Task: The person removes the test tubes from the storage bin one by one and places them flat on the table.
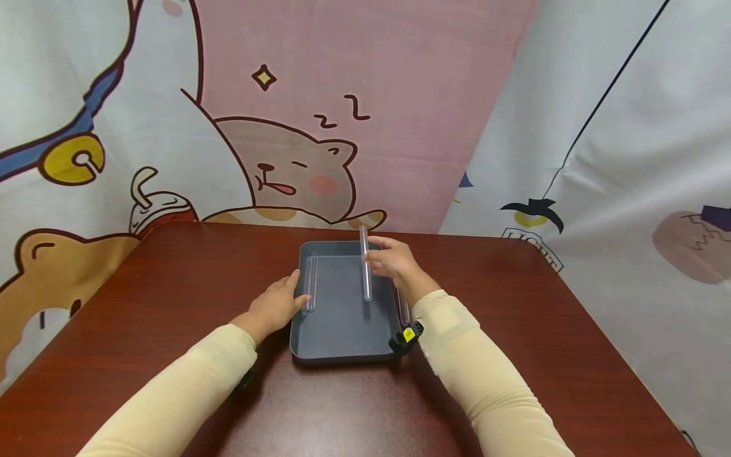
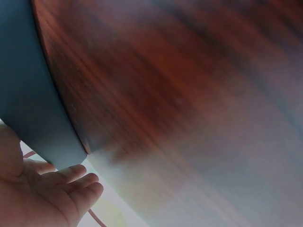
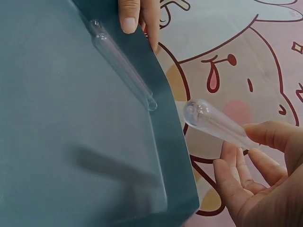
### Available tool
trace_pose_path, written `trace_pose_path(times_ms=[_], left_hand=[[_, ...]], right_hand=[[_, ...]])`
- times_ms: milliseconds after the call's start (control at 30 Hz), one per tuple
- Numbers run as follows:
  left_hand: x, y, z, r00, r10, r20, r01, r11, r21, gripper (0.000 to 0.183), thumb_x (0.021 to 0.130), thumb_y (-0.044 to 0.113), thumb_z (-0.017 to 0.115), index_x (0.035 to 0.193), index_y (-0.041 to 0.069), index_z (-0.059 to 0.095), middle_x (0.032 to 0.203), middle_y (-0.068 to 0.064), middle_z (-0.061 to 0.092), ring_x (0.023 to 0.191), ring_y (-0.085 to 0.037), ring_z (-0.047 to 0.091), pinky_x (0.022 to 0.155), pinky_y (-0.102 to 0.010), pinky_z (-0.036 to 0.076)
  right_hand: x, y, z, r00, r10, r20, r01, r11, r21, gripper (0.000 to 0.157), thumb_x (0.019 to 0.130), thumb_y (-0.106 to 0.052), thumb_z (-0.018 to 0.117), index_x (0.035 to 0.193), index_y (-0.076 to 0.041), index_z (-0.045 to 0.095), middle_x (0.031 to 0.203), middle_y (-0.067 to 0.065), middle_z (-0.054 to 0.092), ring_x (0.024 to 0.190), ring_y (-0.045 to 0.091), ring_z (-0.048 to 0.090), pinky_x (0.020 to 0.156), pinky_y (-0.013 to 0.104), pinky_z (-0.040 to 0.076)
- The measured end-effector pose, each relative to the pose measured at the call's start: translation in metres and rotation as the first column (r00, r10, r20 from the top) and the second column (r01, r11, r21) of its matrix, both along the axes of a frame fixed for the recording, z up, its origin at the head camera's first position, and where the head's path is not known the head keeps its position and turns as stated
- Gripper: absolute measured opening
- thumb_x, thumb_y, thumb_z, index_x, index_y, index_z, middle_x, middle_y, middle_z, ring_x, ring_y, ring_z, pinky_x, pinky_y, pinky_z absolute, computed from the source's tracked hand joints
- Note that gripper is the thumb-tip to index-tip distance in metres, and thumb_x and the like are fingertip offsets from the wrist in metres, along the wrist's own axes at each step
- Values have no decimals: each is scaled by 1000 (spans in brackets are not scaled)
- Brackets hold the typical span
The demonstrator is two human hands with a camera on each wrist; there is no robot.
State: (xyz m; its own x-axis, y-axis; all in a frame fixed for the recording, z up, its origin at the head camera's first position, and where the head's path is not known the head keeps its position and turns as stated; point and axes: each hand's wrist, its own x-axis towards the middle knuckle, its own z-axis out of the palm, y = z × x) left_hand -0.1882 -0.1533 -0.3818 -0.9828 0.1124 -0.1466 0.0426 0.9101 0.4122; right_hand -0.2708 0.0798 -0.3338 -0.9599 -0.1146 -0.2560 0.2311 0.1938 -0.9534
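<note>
My right hand (image 1: 394, 260) pinches a clear test tube (image 1: 366, 270) between thumb and fingers, above the right part of a grey tray (image 1: 342, 343). In the right wrist view the held test tube (image 3: 213, 120) has its rounded end pointing away from the hand (image 3: 265, 179). Two more clear tubes (image 1: 311, 282) lie side by side along the tray's left wall. At that left edge rests my left hand (image 1: 276, 303), its thumb reaching over the rim. The left wrist view shows its fingers (image 2: 80, 189) extended beside the tray's outer wall (image 2: 38, 94).
More clear tubes (image 1: 403, 308) are on the table just right of the tray, partly hidden by the right wrist. The wooden table (image 1: 228, 393) extends around the tray. A printed cloth (image 1: 400, 114) hangs behind it.
</note>
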Motion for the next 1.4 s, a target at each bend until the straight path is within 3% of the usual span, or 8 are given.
trace_pose_path(times_ms=[400,533,900,1167,1300,1400], left_hand=[[-1,1,0,1000,10,17,-10,1000,4,73,101,37,49,153,0,15,154,-24,27,141,-41,27,111,-54,28],[-1,-1,-2,1000,10,6,-10,1000,3,72,101,36,49,153,-1,15,154,-24,28,141,-41,28,110,-55,29],[-1,-1,-1,1000,5,3,-5,1000,8,72,101,35,49,153,-1,16,153,-25,29,140,-42,29,109,-56,31],[0,0,-1,1000,2,2,-2,1000,1,72,101,35,49,153,-2,16,152,-26,30,139,-42,30,109,-55,31],[0,0,0,1000,1,4,-1,1000,6,72,101,36,49,153,-2,16,152,-26,30,139,-42,29,110,-55,30],[1,0,0,1000,-4,3,4,1000,13,71,101,35,49,153,-2,15,152,-27,29,140,-43,29,110,-55,30]], right_hand=[[4,20,5,999,-15,-46,16,1000,18,52,85,-2,65,135,-11,58,95,9,71,81,15,67,93,45,51],[6,28,7,998,-16,-64,18,999,37,51,86,-3,64,136,-10,56,103,14,69,83,16,67,94,46,50],[6,51,10,997,-43,-68,46,998,44,53,87,-5,66,138,-11,54,106,11,67,81,12,66,79,28,56],[7,62,9,995,-64,-77,68,996,49,52,88,-4,63,138,-10,54,106,14,67,81,13,66,95,45,49],[6,67,8,995,-71,-75,75,995,60,53,88,-3,63,139,-9,53,104,12,67,84,14,66,95,44,50],[5,71,7,994,-78,-79,83,995,61,52,88,-3,62,139,-9,53,94,6,68,81,12,66,89,39,53]])
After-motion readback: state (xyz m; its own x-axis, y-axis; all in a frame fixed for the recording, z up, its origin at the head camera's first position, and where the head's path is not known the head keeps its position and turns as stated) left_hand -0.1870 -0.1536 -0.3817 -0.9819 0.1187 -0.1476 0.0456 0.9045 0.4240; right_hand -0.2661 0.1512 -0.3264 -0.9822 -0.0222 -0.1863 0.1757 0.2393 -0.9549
